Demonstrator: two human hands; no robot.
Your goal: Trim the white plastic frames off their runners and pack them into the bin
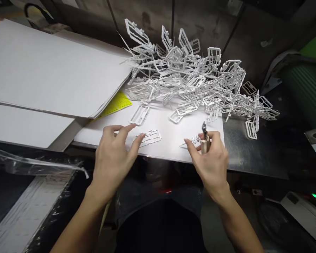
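My left hand (117,151) is open over the white sheet, thumb and fingers apart. Beside its thumb lies a flat white plastic frame (151,137), partly covered by the fingers. Another white frame (139,115) lies just beyond the index fingertip. In my right hand (210,158) is what looks like a pair of small nippers (204,137), with a dark metal head pointing up and beige handles; the fingers wrap round it. Near the right thumb and fingertips are some small white plastic pieces (195,139); whether they are pinched is unclear.
A tangled heap of white plastic frames (189,77) fills the back of the bench. Large white sheets (55,73) are stacked at the left, with a yellow perforated piece (117,104) under their edge. Bare metal bench (242,154) shows at the right. A green ribbed part (305,84) stands further right.
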